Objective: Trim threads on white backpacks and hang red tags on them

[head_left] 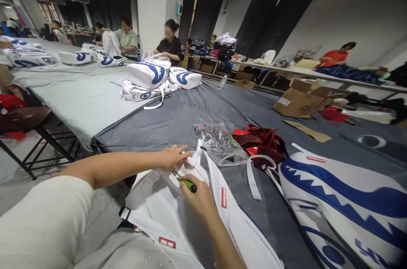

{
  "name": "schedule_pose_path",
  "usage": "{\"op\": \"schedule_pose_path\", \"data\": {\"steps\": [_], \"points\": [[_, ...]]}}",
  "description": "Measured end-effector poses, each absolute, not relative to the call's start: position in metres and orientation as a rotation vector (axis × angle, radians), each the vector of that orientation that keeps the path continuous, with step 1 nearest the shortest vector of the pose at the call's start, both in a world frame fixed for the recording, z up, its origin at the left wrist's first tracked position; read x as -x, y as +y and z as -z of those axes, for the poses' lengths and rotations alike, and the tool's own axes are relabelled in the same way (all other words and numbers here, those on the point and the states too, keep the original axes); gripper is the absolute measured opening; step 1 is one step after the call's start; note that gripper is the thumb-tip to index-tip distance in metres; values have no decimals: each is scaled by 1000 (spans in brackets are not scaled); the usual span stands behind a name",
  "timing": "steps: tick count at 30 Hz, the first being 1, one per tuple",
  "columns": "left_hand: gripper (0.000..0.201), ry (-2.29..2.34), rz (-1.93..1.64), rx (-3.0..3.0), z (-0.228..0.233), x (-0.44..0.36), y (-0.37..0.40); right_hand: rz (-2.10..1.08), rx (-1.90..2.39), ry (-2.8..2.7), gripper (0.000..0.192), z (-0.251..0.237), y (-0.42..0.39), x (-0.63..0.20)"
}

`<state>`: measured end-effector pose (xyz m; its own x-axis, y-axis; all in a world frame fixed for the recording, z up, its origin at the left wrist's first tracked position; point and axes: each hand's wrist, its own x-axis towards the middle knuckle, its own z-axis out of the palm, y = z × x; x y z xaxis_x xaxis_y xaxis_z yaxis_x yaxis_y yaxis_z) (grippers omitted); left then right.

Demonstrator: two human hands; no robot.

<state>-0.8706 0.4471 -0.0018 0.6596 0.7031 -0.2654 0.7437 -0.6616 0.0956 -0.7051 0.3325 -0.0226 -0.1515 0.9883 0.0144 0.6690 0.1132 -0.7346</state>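
A white backpack (165, 209) with mesh back and red labels lies in front of me on the grey table (203, 112). My left hand (171, 156) pinches a white strap end of it near the top. My right hand (199, 197) is closed around a small green-handled tool (187, 184), its tip at the same strap. A clear plastic bag (219, 142) of small parts lies just beyond my hands. Red pieces (260, 140) sit to its right.
A white and blue shark-print backpack (343, 201) lies at the right. More such bags (152, 76) are stacked further up the table. A cardboard box (299, 99) stands at the back right. Several people sit working at the far tables.
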Motion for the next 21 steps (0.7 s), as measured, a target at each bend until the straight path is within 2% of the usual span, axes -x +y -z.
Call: {"op": "schedule_pose_path", "data": {"steps": [5, 10, 17, 21], "points": [[121, 1525, 306, -2441, -8, 868, 429, -806, 1553, -1847, 29, 33, 337, 700], [133, 1584, 386, -2299, -12, 870, 437, -896, 1490, -1803, 32, 30, 327, 696], [123, 1592, 9, -2101, 6, 886, 437, -985, 1518, -1806, 28, 29, 333, 698], [116, 1526, 40, -2115, 6, 890, 439, -879, 1563, -1826, 32, 33, 338, 702]]}}
